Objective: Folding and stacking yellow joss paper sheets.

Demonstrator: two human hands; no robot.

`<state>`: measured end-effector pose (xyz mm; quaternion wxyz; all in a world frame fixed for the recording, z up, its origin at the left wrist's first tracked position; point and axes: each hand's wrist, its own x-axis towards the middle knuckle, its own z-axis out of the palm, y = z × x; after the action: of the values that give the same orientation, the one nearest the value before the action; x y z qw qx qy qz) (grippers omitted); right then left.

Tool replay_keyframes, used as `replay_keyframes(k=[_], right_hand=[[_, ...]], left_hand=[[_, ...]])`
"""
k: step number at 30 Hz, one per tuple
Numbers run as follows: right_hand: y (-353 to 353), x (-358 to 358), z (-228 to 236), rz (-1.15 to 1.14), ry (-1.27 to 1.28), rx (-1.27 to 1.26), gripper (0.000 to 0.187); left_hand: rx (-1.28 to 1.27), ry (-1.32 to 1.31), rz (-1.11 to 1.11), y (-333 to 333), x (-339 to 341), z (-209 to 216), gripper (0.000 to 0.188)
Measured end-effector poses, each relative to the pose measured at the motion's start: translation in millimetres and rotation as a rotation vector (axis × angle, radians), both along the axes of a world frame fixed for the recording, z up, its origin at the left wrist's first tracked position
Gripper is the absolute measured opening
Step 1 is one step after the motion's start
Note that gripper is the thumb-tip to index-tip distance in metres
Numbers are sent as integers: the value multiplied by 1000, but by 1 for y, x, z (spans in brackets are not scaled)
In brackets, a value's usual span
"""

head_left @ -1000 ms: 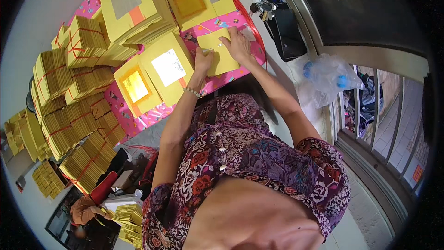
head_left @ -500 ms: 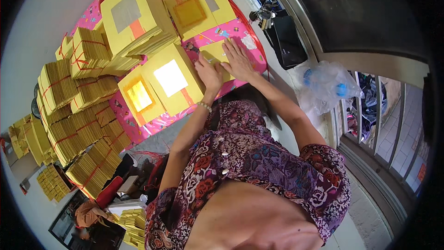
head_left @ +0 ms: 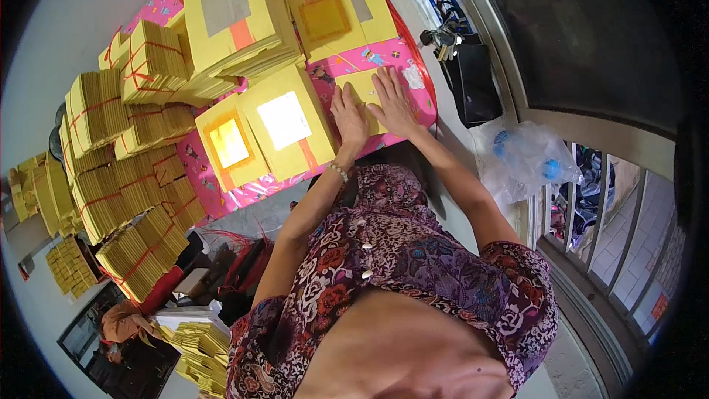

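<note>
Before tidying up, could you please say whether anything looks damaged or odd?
A ragged whitish patch on the pink table cover, beside the right hand, looks odd: it interrupts the print. Tear or scrap, I can't tell.

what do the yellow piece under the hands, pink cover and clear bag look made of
Yellow piece: probably matte paper or card, given its flat, dull face. Pink cover: likely glossy plastic sheeting, with glints and creases. Clear bag: apparently thin, shiny plastic film, see-through and crumpled.
</note>
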<state>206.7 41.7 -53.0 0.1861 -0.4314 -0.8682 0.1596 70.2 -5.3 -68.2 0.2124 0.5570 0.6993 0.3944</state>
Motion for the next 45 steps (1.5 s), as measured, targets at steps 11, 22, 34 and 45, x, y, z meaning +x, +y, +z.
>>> replay_keyframes(k=[11,22,34,45], right_hand=[[2,-12,39,-52,-178,30,65],[-43,-57,79,421,-2,-6,57],[-44,-69,63,614,67,-93,28],[-36,-73,67,478,107,-316,19]], left_hand=[[47,-272,-265,-46,-50,82,52],[-56,213,-84,-130,-122,75,47],[-20,187,-172,-122,-137,65,41],[-20,43,-223,-116,-144,62,37]])
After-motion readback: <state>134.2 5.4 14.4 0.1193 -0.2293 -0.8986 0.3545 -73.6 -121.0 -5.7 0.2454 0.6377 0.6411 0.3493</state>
